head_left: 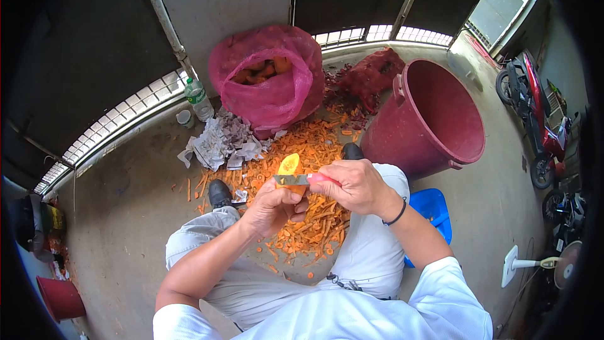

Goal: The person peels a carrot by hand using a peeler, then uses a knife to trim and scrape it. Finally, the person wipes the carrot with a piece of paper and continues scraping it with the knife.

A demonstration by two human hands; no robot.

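Observation:
My left hand is closed around a thick carrot, which points away from me with a pale, cut-looking upper face. In my right hand is a knife with a pinkish-red handle. Its flat blade lies across the carrot just above my left fingers. Orange carrot peelings cover the floor below both hands and between my legs, with several small round slices among them. My fingers partly hide the carrot's lower end.
An open pink mesh sack holds orange pieces. Beside it are a dark red sack, a large maroon bin, crumpled paper and a bottle. A blue container sits by my right leg; a motorcycle stands right.

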